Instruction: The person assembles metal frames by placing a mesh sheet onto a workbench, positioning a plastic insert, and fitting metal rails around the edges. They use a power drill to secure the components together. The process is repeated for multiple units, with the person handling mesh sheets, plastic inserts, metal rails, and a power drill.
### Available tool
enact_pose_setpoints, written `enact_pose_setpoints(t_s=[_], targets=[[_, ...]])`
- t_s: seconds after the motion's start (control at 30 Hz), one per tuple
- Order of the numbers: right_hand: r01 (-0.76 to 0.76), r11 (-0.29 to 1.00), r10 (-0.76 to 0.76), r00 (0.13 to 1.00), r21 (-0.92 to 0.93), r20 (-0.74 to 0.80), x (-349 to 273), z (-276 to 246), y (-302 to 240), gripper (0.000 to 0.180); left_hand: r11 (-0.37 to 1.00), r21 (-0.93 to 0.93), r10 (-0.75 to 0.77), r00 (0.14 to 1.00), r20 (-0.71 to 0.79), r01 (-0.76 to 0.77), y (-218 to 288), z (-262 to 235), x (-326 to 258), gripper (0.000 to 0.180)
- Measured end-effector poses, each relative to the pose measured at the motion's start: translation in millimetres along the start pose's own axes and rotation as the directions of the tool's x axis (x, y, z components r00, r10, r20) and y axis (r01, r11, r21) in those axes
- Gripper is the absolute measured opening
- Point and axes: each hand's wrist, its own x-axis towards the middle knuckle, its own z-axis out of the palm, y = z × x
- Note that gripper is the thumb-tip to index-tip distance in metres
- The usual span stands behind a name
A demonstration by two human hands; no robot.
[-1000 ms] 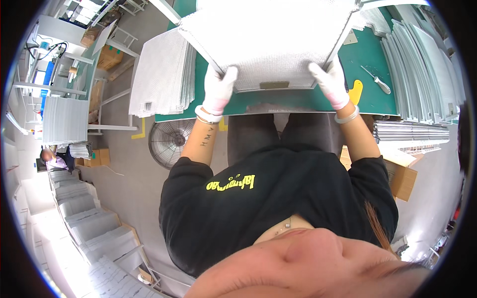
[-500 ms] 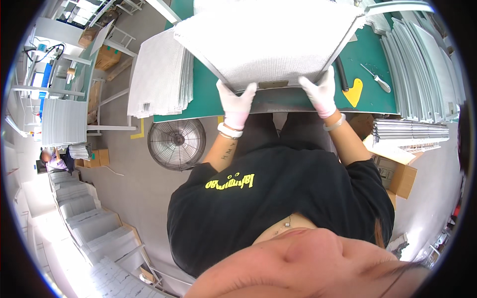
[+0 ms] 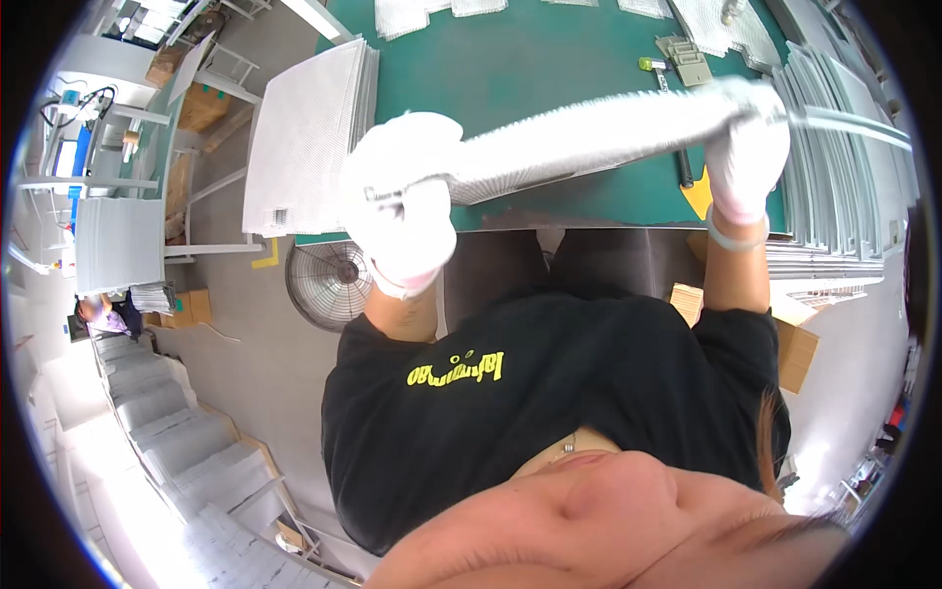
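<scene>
A white mesh panel (image 3: 589, 137) with a thin frame is held up over the green work table, tilted so that it shows narrow, nearly edge-on. My gloved left hand (image 3: 404, 206) is closed round its left end. At the right end my gloved right hand (image 3: 748, 162) grips the panel's corner. Beneath the panel lies a hammer (image 3: 685, 167) with a dark handle. A yellow scraper (image 3: 699, 194) sits beside it, partly covered by my right hand. Both gloves are white and slightly blurred.
A stack of white mesh sheets (image 3: 304, 147) stands at the table's left edge. Thin panels (image 3: 834, 157) are racked along the right. Metal plates (image 3: 687, 61) and mesh pieces (image 3: 726, 29) lie at the back of the green table (image 3: 510, 88). A floor fan (image 3: 329, 280) stands below left.
The panel has turned from a broad face to a narrow tilted edge. My hands have moved apart from its near edge to its two ends. The hammer head and metal plates have come into view.
</scene>
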Motion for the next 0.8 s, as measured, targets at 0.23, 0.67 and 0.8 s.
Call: enact_pose_setpoints(t_s=[0.23, 0.67, 0.8], targets=[[0.061, 0.827, -0.204, 0.959, 0.559, 0.198, -44.7, -17.1, -35.7, 0.018, 0.795, -0.580, 0.284, 0.734, 0.617, 0.180, 10.0, -14.6, -20.3, 0.028], [0.000, 0.807, -0.422, 0.701, 0.591, 0.576, -53.4, -39.8, -48.1, 0.039, 0.917, 0.395, -0.397, 0.228, 0.889, 0.055, -50.4, -35.4, -81.4, 0.061], [0.032, 0.825, -0.338, 0.828, 0.564, 0.447, -60.8, -29.5, -55.4, 0.044, 0.881, 0.472, -0.456, 0.271, 0.848, 0.005, -69.0, -37.2, -85.4, 0.047]])
